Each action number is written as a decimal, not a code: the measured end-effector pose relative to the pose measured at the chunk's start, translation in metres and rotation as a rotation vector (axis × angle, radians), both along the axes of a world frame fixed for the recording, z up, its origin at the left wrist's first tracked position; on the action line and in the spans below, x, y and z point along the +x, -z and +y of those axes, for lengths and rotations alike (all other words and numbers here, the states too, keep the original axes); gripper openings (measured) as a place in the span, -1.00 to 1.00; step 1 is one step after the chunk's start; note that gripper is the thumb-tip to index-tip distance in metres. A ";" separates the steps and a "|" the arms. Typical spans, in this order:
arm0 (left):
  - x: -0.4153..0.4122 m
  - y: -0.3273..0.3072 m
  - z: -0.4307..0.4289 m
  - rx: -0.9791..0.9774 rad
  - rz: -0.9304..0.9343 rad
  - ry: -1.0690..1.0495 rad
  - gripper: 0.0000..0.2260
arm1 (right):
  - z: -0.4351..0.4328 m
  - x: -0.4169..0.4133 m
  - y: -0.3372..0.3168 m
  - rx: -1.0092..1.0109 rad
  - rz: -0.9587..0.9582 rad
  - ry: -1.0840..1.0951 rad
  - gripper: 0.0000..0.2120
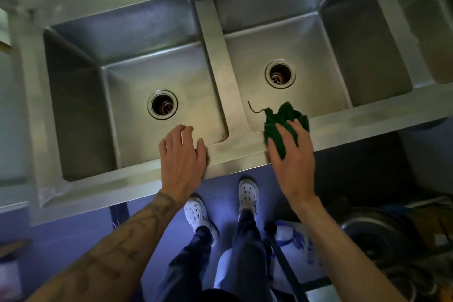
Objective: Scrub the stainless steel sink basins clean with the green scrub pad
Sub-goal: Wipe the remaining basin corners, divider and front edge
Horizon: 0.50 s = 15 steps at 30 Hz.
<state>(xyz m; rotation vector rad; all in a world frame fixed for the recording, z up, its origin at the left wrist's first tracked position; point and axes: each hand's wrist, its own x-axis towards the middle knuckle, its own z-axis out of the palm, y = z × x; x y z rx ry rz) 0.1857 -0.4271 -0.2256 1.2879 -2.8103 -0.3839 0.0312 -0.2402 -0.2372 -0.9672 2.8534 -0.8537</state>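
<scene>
The left hand (182, 154) rests on the sink's front rim (235, 155) by the left basin (147, 73), fingers loosely spread and holding nothing. The right hand's (291, 157) fingers grip the crumpled green scrub pad (284, 117) at the near edge of the neighbouring basin (306, 56).

Divider (220, 64) dead centre. Left of it, the left basin (132, 81), left drain (162, 104) in its floor. Right of it, the right basin (313, 51), right drain (280, 74) in its floor. Left grip (182, 154) on the front rim (232, 157), just left of the divider; right grip (293, 154) with scrub pad (284, 117) just right.
</scene>
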 end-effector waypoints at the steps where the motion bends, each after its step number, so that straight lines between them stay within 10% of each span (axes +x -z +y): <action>1: 0.001 0.000 -0.001 0.002 -0.012 0.003 -0.61 | -0.007 0.007 -0.001 -0.003 0.006 0.050 -0.66; 15: 0.004 0.006 -0.004 0.042 -0.097 0.054 -0.66 | -0.101 0.020 -0.004 0.025 -0.033 -0.270 -0.64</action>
